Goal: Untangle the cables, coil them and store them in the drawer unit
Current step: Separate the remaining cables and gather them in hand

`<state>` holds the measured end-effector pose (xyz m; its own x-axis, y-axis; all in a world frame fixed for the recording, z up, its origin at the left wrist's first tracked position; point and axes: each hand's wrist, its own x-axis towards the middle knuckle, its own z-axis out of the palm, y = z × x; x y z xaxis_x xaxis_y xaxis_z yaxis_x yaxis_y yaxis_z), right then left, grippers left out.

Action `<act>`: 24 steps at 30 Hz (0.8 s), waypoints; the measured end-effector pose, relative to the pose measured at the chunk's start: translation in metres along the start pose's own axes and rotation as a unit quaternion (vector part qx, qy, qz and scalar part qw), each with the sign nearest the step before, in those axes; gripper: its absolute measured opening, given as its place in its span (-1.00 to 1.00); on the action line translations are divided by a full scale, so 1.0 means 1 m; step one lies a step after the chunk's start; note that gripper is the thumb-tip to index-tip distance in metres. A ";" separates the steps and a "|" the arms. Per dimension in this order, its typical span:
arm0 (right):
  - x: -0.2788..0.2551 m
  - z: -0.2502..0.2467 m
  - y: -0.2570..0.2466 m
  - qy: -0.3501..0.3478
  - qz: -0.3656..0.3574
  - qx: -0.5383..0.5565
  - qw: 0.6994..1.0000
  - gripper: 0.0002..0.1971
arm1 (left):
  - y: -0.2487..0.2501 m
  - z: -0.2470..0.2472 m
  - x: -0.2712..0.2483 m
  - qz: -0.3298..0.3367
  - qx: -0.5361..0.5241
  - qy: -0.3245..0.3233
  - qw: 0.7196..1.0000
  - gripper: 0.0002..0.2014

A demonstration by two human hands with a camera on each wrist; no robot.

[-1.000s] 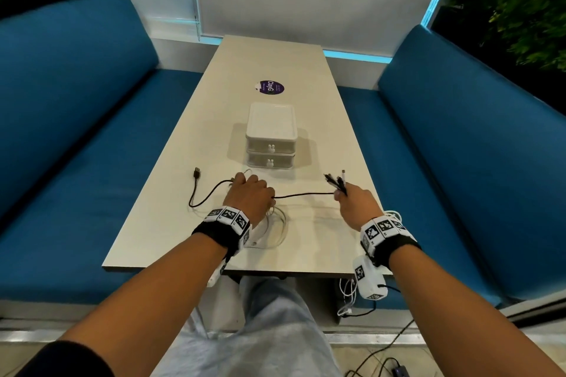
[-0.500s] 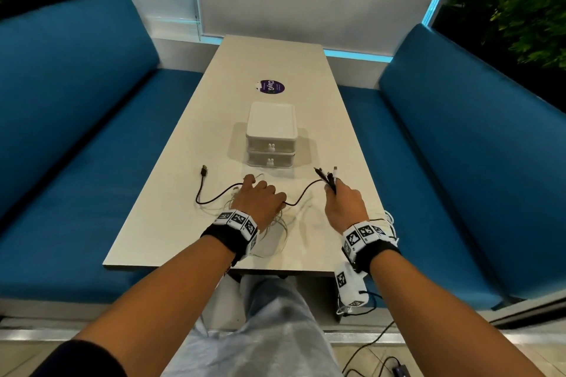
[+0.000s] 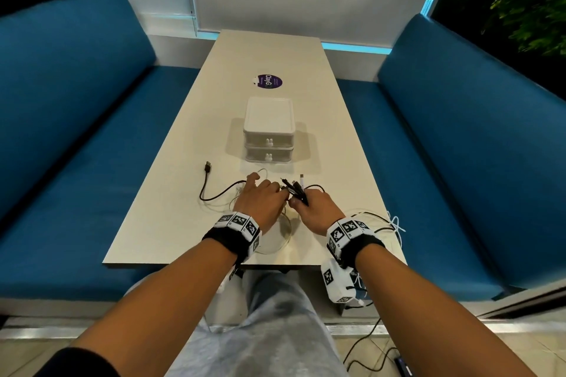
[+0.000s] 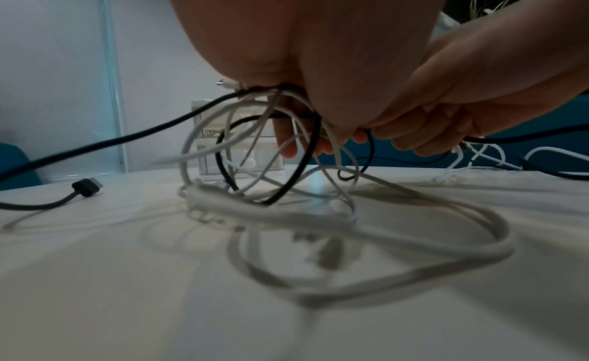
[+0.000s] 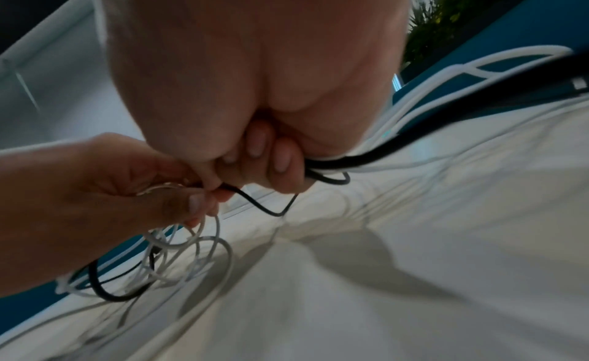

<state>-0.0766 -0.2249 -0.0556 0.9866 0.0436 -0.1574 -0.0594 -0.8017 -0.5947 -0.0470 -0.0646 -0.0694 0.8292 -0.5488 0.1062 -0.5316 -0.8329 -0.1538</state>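
Two hands meet over the table [image 3: 171, 223], just in front of the closed drawer unit [image 3: 269, 131]. Left hand [image 3: 260, 202] clutches tangled white and black cables [image 4: 255, 149]; right hand [image 3: 318, 211] grips a bundle of connector ends [image 3: 295, 188]. Black USB plug [image 3: 208, 167] lies apart to the left.

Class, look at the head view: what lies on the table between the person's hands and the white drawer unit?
Only bare table, apart from a white cable loop and the cable plugs sticking up from the right hand; head view shows it.
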 end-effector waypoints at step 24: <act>-0.008 -0.019 0.028 0.066 0.108 -0.169 0.977 -0.70 | -0.001 0.001 -0.004 0.022 -0.003 -0.103 0.994 -0.75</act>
<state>-0.0836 -0.2591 -0.0561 0.9689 -0.2076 -0.1350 -0.2369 -0.9358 -0.2611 -0.0497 -0.0617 -0.0710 0.8227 -0.5590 -0.1032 -0.5685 -0.8093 -0.1481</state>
